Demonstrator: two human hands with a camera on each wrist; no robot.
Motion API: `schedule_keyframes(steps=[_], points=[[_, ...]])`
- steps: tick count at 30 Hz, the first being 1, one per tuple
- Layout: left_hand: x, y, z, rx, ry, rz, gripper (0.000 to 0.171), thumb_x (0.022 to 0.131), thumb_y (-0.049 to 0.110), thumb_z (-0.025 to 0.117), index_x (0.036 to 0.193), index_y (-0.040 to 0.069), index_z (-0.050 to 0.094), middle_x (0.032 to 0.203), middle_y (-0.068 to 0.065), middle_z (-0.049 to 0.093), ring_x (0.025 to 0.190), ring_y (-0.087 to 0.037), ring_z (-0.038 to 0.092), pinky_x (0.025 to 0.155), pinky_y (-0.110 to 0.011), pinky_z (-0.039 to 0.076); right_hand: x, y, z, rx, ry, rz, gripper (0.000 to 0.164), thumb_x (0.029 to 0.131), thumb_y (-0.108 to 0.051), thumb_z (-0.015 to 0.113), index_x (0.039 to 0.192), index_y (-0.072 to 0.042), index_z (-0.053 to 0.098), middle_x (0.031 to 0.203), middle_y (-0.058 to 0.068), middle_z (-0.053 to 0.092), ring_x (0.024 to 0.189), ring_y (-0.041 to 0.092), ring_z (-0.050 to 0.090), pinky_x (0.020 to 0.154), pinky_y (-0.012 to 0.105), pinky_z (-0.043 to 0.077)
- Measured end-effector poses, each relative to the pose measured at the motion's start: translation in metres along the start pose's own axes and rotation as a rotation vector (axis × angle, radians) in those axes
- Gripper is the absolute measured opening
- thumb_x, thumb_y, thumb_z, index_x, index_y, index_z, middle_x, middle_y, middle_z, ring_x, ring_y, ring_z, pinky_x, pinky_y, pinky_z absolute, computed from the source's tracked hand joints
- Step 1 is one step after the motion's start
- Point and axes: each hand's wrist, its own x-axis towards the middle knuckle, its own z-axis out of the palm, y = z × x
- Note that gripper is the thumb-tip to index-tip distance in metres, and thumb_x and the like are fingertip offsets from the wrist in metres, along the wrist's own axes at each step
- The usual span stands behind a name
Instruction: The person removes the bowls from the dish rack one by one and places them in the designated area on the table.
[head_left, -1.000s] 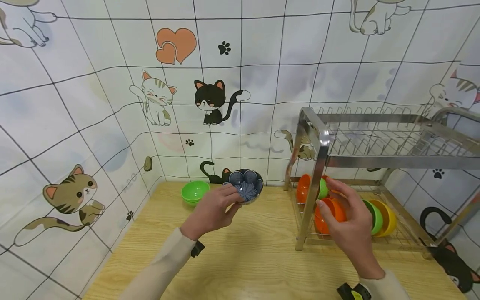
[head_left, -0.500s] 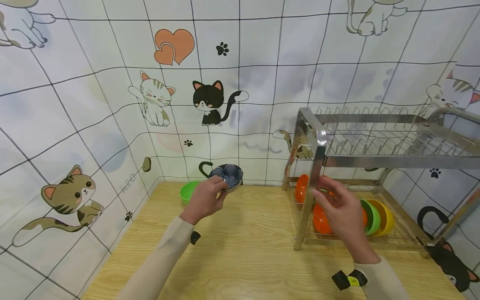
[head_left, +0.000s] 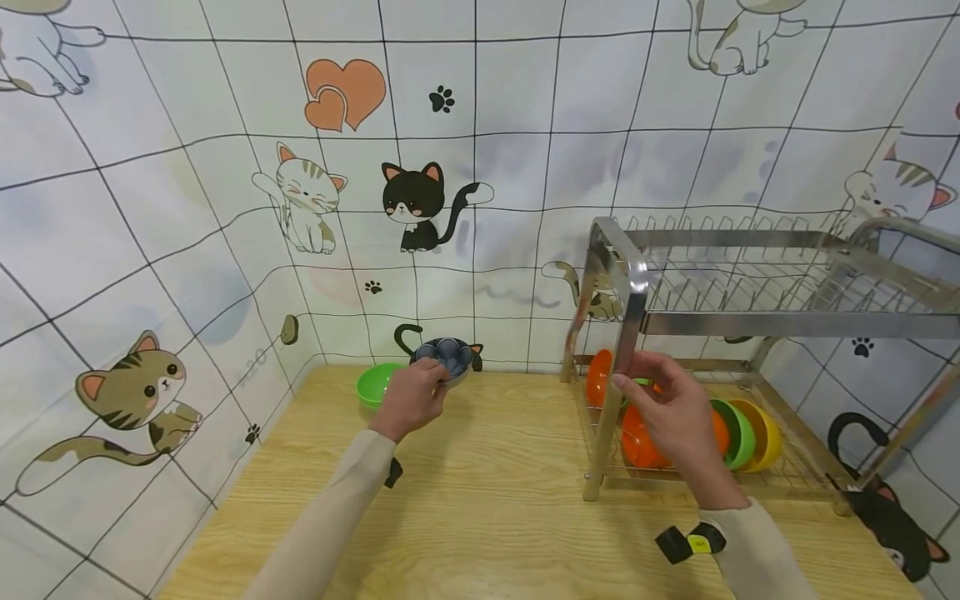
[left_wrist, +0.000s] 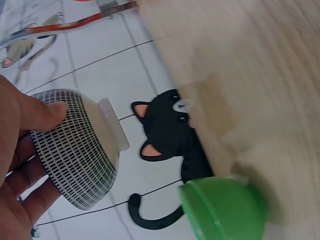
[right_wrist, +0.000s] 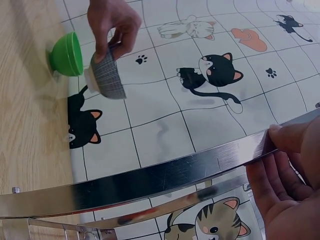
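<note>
My left hand [head_left: 411, 398] grips the rim of a bowl [head_left: 455, 360] with a dark blue patterned inside, held tilted above the far side of the table. The left wrist view shows the bowl's checked outer wall [left_wrist: 75, 150] and pale foot, the thumb lying on that wall. Just left of it on the table stand green bowls [head_left: 372, 387], which look nested. My right hand [head_left: 675, 410] pinches the front upright [head_left: 627, 333] of a metal dish rack; in the right wrist view the thumb [right_wrist: 285, 136] is on one side of the bar and the fingers on the other.
On the rack's lower shelf sit orange bowls [head_left: 639, 442], a green bowl [head_left: 741, 435] and a yellow bowl [head_left: 765, 437]. Its upper wire shelf [head_left: 750, 279] stands above them. A cat-patterned wall [head_left: 510, 167] closes off the back and left of the wooden table [head_left: 495, 500].
My left hand has carried the patterned bowl left and slightly away, towards the green bowls. The right hand's fingers have closed from a spread pose onto the rack's upright.
</note>
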Motion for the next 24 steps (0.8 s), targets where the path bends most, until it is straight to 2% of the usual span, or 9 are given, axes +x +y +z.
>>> schedule_keyframes(steps=[3,9,13,18,24], points=[[-0.001,-0.003,0.008,0.01,-0.015,-0.018,0.006,0.082,0.007,0.076,0.084,0.012,0.073,0.082,0.0,0.067,0.072,-0.016,0.064,0.057,-0.034,0.054,0.001,0.002,0.0,-0.022,-0.016,-0.004,0.041,0.098,-0.032,0.07,0.131,-0.01,0.061,0.111,-0.008,0.067,0.102,-0.007,0.061,0.092,0.004,0.048],[-0.003,-0.006,0.027,0.029,-0.067,-0.047,0.006,0.084,0.007,0.076,0.086,0.012,0.075,0.085,0.0,0.069,0.078,-0.018,0.068,0.059,-0.035,0.057,0.001,-0.001,-0.002,-0.05,-0.033,0.01,0.042,0.099,-0.033,0.069,0.133,-0.01,0.059,0.121,0.007,0.067,0.105,-0.009,0.058,0.096,0.007,0.047],[-0.002,-0.003,0.032,0.016,-0.089,-0.041,0.006,0.085,0.006,0.075,0.087,0.012,0.075,0.085,0.001,0.069,0.079,-0.018,0.068,0.06,-0.035,0.057,0.0,-0.003,-0.003,-0.069,-0.031,0.026,0.044,0.099,-0.035,0.067,0.135,-0.011,0.059,0.125,0.007,0.066,0.107,-0.01,0.056,0.1,0.015,0.048],[-0.006,-0.005,0.04,0.033,-0.089,-0.042,0.009,0.084,0.006,0.075,0.081,0.014,0.07,0.081,0.001,0.068,0.077,-0.019,0.067,0.059,-0.035,0.056,0.001,-0.002,-0.001,-0.068,-0.037,0.025,0.044,0.1,-0.035,0.066,0.135,-0.009,0.059,0.122,0.007,0.066,0.105,-0.008,0.057,0.101,0.016,0.049],[-0.014,-0.01,0.054,0.048,-0.117,-0.053,0.01,0.084,0.008,0.075,0.08,0.015,0.07,0.08,0.003,0.067,0.075,-0.018,0.067,0.059,-0.036,0.056,0.0,0.0,0.0,-0.081,-0.045,0.036,0.046,0.101,-0.037,0.065,0.137,-0.009,0.057,0.123,0.007,0.065,0.106,-0.008,0.055,0.106,0.028,0.047]])
